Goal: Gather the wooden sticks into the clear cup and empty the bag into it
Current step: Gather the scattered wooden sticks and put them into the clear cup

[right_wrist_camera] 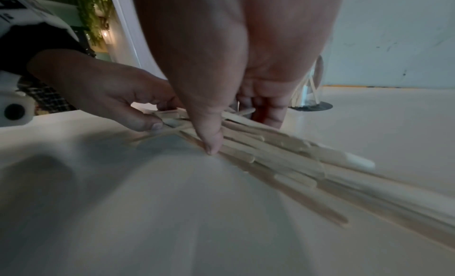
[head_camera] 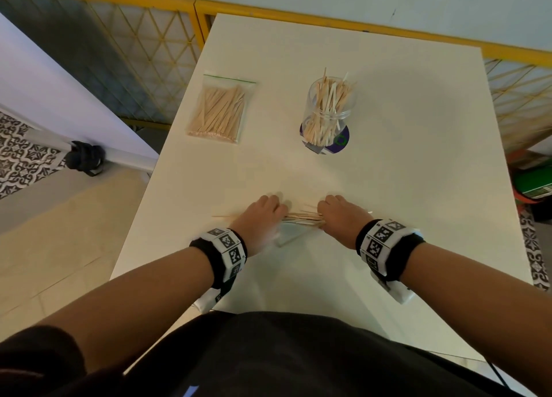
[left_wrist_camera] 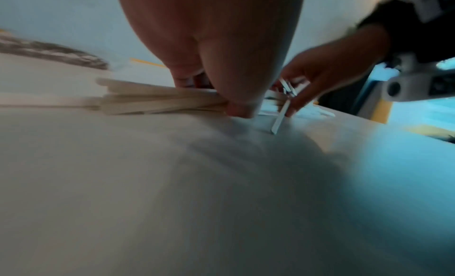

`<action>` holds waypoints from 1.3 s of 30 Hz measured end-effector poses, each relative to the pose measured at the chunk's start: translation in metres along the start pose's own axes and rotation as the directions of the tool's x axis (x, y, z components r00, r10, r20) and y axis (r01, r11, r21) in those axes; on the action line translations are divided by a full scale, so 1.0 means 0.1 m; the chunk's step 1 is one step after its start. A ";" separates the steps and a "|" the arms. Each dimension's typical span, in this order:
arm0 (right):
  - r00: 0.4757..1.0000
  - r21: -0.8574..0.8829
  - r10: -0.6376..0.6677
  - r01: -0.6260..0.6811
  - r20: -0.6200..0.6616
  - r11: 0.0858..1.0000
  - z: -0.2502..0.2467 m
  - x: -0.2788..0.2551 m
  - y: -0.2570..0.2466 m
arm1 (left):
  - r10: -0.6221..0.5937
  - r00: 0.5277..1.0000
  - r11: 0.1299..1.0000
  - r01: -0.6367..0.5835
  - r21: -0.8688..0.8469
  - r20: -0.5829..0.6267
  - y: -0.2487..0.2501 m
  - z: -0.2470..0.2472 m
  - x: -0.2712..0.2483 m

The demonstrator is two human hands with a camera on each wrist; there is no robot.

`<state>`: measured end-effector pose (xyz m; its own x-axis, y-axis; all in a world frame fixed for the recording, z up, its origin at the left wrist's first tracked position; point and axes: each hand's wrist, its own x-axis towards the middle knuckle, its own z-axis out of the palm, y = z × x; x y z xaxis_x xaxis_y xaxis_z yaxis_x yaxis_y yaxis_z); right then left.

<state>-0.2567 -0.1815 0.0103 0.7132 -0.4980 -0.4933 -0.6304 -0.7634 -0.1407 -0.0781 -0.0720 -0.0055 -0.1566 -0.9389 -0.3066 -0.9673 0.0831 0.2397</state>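
A loose bundle of wooden sticks (head_camera: pixel 303 216) lies on the white table (head_camera: pixel 388 187) near its front. My left hand (head_camera: pixel 279 213) grips one end of the bundle, thumb under and fingers over the sticks (left_wrist_camera: pixel 157 101). My right hand (head_camera: pixel 322 214) pinches the other end, its thumb (right_wrist_camera: pixel 211 142) pressing down on the sticks (right_wrist_camera: pixel 283 157). The clear cup (head_camera: pixel 328 113) stands upright farther back, holding several sticks. A zip bag (head_camera: pixel 221 110) full of sticks lies flat at the back left, with its zip closed.
The cup stands on a dark purple disc (head_camera: pixel 343 145). A flat translucent piece (head_camera: pixel 291 234) lies on the table just in front of the bundle. A yellow lattice railing (head_camera: pixel 149 68) runs behind the table; floor lies to the left.
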 end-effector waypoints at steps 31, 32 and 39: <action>0.999 0.116 -0.025 0.020 0.042 0.993 -0.29 0.04 0.15 | -0.026 0.995 0.999 0.021 0.049 0.098 -0.09 -0.44 0.37; 0.999 0.108 -0.024 0.020 0.035 0.994 -0.31 0.05 0.15 | -0.025 0.995 0.999 0.021 0.047 0.096 -0.11 -0.45 0.38; 0.997 0.086 -0.023 0.016 0.079 0.996 -0.48 0.10 0.22 | 0.026 0.991 0.993 -0.011 -0.116 0.128 -0.30 -0.52 0.42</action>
<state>-0.2490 -0.2229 0.0440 0.7008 -0.4466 -0.5563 -0.6430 -0.7331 -0.2215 -0.0456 -0.1313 0.0226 -0.2057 -0.8860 -0.4156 -0.9359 0.0540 0.3482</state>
